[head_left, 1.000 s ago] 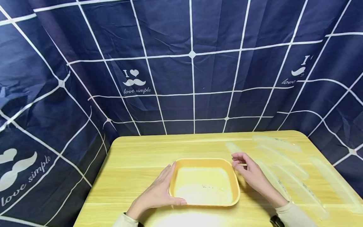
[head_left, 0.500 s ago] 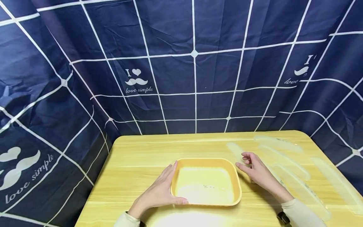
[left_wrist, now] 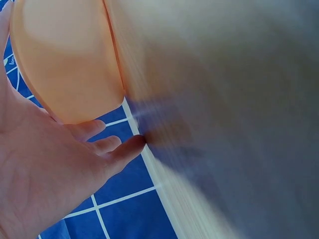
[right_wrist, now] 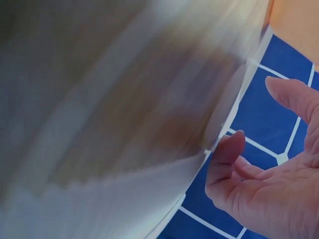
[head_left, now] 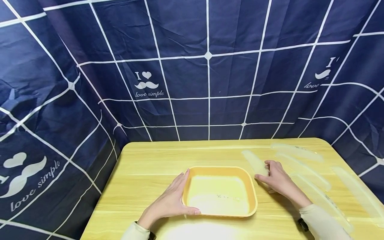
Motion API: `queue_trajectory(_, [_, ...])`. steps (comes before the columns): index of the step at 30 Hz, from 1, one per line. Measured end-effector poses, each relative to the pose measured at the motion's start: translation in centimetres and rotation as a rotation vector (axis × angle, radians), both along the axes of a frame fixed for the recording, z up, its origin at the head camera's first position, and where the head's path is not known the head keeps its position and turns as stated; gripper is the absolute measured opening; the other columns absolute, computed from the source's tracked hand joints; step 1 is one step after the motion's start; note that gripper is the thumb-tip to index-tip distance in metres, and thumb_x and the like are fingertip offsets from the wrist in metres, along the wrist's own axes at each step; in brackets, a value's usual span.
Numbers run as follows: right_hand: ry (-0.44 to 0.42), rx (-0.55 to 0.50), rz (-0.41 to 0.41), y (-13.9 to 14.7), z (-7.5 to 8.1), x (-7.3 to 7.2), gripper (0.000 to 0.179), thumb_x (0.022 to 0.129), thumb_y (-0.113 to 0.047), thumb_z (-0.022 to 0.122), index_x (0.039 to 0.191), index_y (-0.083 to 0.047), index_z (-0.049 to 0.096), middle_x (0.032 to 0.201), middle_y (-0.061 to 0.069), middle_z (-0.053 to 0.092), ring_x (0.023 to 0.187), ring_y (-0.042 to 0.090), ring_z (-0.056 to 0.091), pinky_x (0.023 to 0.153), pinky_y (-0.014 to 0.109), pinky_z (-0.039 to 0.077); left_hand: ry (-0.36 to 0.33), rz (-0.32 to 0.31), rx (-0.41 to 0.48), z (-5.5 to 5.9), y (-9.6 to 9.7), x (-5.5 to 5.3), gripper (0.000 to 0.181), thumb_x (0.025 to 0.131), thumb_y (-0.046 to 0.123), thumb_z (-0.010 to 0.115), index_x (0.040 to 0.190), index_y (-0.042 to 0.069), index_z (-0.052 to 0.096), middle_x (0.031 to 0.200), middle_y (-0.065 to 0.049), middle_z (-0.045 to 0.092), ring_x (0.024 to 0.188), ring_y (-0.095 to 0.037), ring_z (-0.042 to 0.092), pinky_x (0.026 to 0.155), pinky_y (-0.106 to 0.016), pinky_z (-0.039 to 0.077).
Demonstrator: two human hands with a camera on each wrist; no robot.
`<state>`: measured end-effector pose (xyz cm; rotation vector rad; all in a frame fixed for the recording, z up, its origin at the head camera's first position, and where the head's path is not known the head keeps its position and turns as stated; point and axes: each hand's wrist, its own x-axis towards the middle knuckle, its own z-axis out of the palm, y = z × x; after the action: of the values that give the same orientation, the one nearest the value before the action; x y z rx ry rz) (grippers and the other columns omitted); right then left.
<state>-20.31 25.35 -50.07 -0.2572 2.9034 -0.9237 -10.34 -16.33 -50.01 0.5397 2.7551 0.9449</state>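
A shallow yellow-orange plastic box (head_left: pixel 220 171) stands on the wooden table, small dark marks on its bright floor. My left hand (head_left: pixel 169 198) rests against its left side and near corner, fingers extended along the wall and thumb at the front edge. To the right of the box my right hand (head_left: pixel 277 178) is over a pale translucent comb (head_left: pixel 254 161), thumb and fingers apart; the hand hides the comb's middle. The right wrist view shows the right hand (right_wrist: pixel 274 174) with its thumb spread from bent fingers. In the left wrist view the box (left_wrist: pixel 75 84) lies along the fingers.
Several more pale translucent combs lie at the right of the table: a back comb (head_left: pixel 297 152), a middle comb (head_left: pixel 306 171), a nearer comb (head_left: pixel 322 200) and a far-right comb (head_left: pixel 358 191). A dark blue checked curtain (head_left: pixel 186 83) encloses the table (head_left: pixel 150 160).
My right hand has moved right, away from the box's right wall, and lower onto the comb beside it. The left hand has stayed at the box. The head view has shifted slightly.
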Motion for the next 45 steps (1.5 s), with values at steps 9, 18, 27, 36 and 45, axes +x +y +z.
queue_trajectory(9, [-0.010,0.068,0.006,0.9,0.0,-1.0,0.080,0.082,-0.034,0.083,0.128,0.020,0.046,0.118,0.038,0.052,0.111,0.046,0.050,0.092,0.063,0.046,-0.005,-0.005,-0.002,0.0,0.2,-0.2,0.137,0.068,0.086,0.071,0.167,0.026,-0.003,0.173,-0.002,0.009,0.158,-0.031,0.011,0.122,-0.059,0.022])
queue_trajectory(18, [-0.055,0.086,0.023,1.0,0.2,-1.3,0.071,0.081,-0.036,0.084,0.117,0.016,0.053,0.107,0.030,0.058,0.100,0.040,0.055,0.084,0.057,0.048,-0.014,0.004,-0.007,0.2,0.2,0.0,0.138,0.066,0.088,0.070,0.166,0.029,-0.004,0.173,0.001,0.008,0.159,-0.031,0.011,0.123,-0.058,0.021])
queue_trajectory(27, [-0.030,0.082,0.019,0.6,-0.1,-0.7,0.066,0.079,-0.039,0.086,0.112,0.007,0.052,0.101,0.021,0.058,0.090,0.030,0.055,0.076,0.046,0.047,-0.015,0.008,-0.006,0.1,0.2,0.2,0.137,0.066,0.088,0.070,0.166,0.031,-0.004,0.173,0.001,0.008,0.159,-0.030,0.011,0.123,-0.058,0.022])
queue_trajectory(36, [-0.018,0.006,0.053,0.0,-0.1,-0.4,0.056,0.087,-0.022,0.080,0.122,0.006,0.047,0.095,0.016,0.064,0.080,0.025,0.058,0.068,0.039,0.047,-0.018,0.011,-0.011,0.1,0.1,0.1,0.137,0.067,0.088,0.070,0.167,0.028,-0.003,0.173,-0.003,0.010,0.158,-0.031,0.012,0.122,-0.060,0.023])
queue_trajectory(45, [-0.117,-0.293,0.059,0.1,-0.2,0.0,0.048,0.100,-0.010,0.064,0.138,0.007,0.040,0.084,0.005,0.048,0.068,0.009,0.048,0.059,0.025,0.043,-0.018,0.009,-0.012,0.3,0.0,0.2,0.137,0.067,0.088,0.070,0.167,0.027,-0.002,0.173,-0.001,0.010,0.158,-0.031,0.012,0.122,-0.059,0.022])
